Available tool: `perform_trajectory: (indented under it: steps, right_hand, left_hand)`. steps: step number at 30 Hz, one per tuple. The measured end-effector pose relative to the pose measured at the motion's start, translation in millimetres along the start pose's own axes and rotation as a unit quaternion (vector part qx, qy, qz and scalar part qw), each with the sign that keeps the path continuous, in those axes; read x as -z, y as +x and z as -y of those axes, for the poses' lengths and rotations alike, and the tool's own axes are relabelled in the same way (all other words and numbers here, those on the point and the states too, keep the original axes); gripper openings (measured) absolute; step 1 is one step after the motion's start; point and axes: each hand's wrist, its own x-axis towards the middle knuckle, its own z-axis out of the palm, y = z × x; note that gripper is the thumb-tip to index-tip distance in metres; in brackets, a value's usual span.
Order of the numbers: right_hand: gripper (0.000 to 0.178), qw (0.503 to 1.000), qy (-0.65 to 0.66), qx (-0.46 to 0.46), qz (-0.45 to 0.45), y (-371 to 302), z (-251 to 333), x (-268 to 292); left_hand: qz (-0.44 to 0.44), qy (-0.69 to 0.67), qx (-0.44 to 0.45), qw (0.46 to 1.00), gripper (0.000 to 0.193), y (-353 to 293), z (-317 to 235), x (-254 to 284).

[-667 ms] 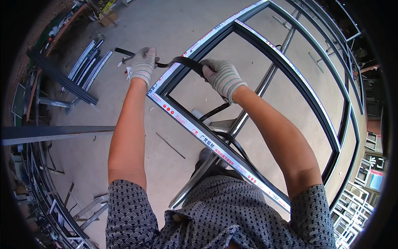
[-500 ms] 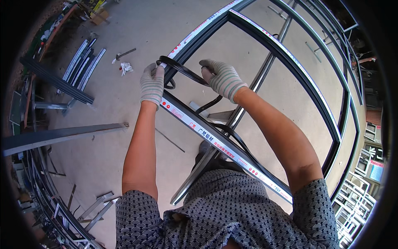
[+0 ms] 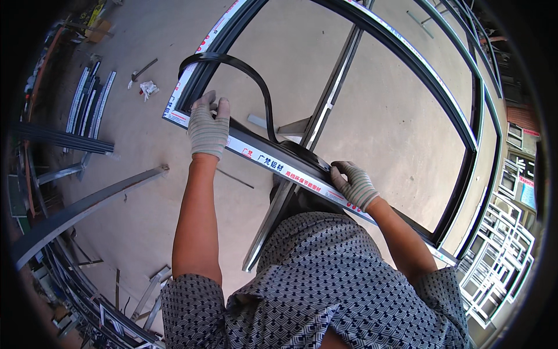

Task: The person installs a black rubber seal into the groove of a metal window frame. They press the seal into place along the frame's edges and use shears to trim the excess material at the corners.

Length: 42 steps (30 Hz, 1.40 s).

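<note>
A large dark metal window frame (image 3: 273, 156) with white printed film on its rails lies in front of me. At its near left corner, my left hand (image 3: 209, 129), in a striped knit glove, is closed over the near rail; its fingertips sit at the inner edge. A black rubber strip (image 3: 264, 87) arches from the left rail through the frame's opening and comes down along the near rail. My right hand (image 3: 356, 185), gloved alike, is closed on that strip farther right along the near rail. What lies under its fingers is partly hidden.
A metal support bar (image 3: 331, 87) runs beneath the frame. Bundled profiles (image 3: 90, 107) lie on the floor at left, near a hammer (image 3: 144, 69) and crumpled white paper (image 3: 149, 89). A grey beam (image 3: 93, 203) juts in from the left. White frames (image 3: 494, 262) stack at right.
My right hand has moved right and nearer, from mid-air down to the near rail. The strip's loop has widened. My left hand has shifted off the strip's loop to the near left corner.
</note>
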Motion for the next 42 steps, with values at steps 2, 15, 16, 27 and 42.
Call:
perform_trajectory:
  steps: [2,15,16,27,42]
  right_hand:
    - [0.032,1.000,-0.005,0.004,0.001,-14,-11,-7]
    - [0.034,0.998,-0.029,0.003,-0.061,-27,-23,-25]
    - [0.033,0.998,-0.031,0.001,-0.063,-27,-22,-25]
    - [0.026,0.995,-0.041,-0.005,-0.087,-24,-15,-26]
    - [0.024,0.995,-0.029,-0.033,-0.094,-26,-14,-17]
  left_hand:
    - [0.014,0.036,0.030,0.999,0.060,10,-14,0]
    - [-0.031,-0.295,0.381,0.876,0.067,148,-5,-79]
    - [-0.039,-0.307,0.386,0.869,0.068,151,-9,-81]
    - [-0.157,-0.487,0.279,0.812,0.042,222,38,51]
    - [0.158,0.114,-0.294,0.936,0.031,20,-43,-41]
